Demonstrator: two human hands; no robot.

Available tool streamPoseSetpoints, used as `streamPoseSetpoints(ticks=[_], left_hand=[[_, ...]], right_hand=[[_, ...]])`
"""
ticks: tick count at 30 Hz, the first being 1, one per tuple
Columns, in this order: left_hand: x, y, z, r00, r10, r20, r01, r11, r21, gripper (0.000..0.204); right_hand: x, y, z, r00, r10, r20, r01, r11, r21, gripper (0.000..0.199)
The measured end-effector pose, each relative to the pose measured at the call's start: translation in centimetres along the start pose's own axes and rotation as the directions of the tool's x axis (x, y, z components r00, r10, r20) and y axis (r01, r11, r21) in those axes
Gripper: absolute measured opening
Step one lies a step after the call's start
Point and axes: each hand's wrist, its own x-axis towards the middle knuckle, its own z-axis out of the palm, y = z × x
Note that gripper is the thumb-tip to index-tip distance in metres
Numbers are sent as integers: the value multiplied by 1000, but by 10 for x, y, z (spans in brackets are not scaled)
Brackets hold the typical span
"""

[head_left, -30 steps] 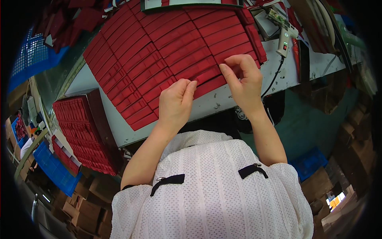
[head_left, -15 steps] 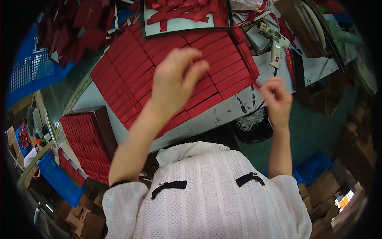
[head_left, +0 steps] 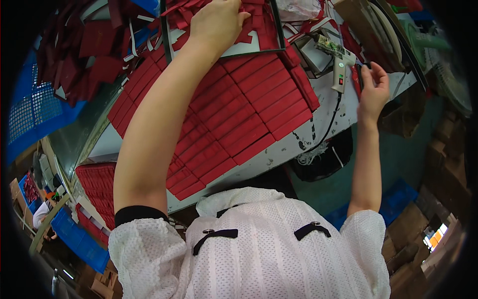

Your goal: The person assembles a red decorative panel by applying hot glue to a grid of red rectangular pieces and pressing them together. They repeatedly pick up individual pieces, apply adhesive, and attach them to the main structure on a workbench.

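My left hand (head_left: 215, 27) reaches over a dark-rimmed tray (head_left: 244, 54) at the far side of the table. Short red ribbon pieces (head_left: 257, 20) lie heaped in it. The thumb stands apart from the fingers, whose tips are partly hidden among the ribbons. At the right, my right hand (head_left: 373, 94) is raised with curled fingers, close to a glue gun (head_left: 340, 72) and a slim red object (head_left: 356, 79). A small dark bit shows at its fingertips; what it grips is unclear. Between the hands, narrow red boxes (head_left: 249, 109) lie packed in rows, partly covered by my left forearm.
A black cord (head_left: 332, 122) runs from the glue gun over the table's near edge. Below hangs a black bag (head_left: 323, 162) with pale scraps. More stacked red boxes (head_left: 97, 187) stand at the left, near a blue crate (head_left: 35, 109) and a dark red heap (head_left: 97, 42).
My left hand has moved up and away, from above the red boxes to the ribbon tray. My right hand has left the boxes' right corner and risen rightward beside the glue gun.
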Motion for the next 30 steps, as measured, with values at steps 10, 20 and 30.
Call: streamPoseSetpoints(ticks=[10,20,30], left_hand=[[-67,26,-54,869,-309,387,441,129,-888,16],[-162,53,-65,597,-294,747,721,-213,-660,20],[-228,65,-58,732,-399,552,682,430,-592,12]], right_hand=[[-79,-93,83,739,151,656,-478,805,352,33],[-114,-84,64,605,194,772,-562,791,241,17],[-154,-53,43,602,102,792,-156,988,-9,15]])
